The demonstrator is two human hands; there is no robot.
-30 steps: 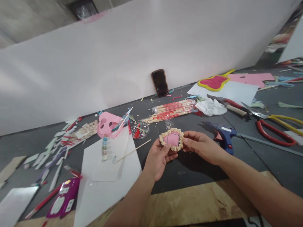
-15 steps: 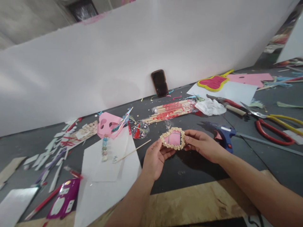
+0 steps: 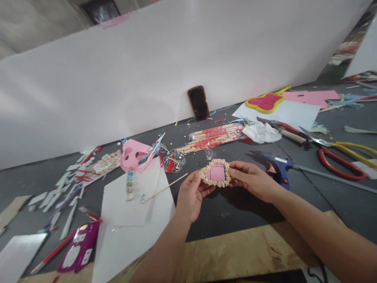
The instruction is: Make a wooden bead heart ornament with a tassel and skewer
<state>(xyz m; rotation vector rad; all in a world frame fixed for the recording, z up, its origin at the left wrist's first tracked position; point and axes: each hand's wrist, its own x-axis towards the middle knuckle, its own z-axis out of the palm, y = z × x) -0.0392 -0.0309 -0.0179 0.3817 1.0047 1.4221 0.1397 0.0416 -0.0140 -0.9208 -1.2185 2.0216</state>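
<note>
Between my two hands is a small heart-like pink piece (image 3: 217, 173) with dark lines across it and a border of beige, bead-like bits. My left hand (image 3: 191, 194) pinches its left edge between thumb and fingers. On the opposite edge my right hand (image 3: 250, 179) grips it the same way. The piece is held up over the dark table, tilted toward me. To the right of my right hand lies a blue hot glue gun (image 3: 278, 167). A thin wooden stick (image 3: 166, 188) rests on white paper just left of my left hand.
Bundled sticks in red-marked wrap (image 3: 216, 137) and a phone (image 3: 198, 103) leaning on the white panel are farther back. Scissors (image 3: 338, 153), pliers (image 3: 279, 125) and a crumpled white tissue (image 3: 262, 133) lie right. Left are white paper (image 3: 118, 243), pink cutouts (image 3: 136, 153) and a purple packet (image 3: 79, 247).
Almost nothing differs. Both hands keep hold of the beaded pink piece in about the same place, and the view has shifted very slightly.
</note>
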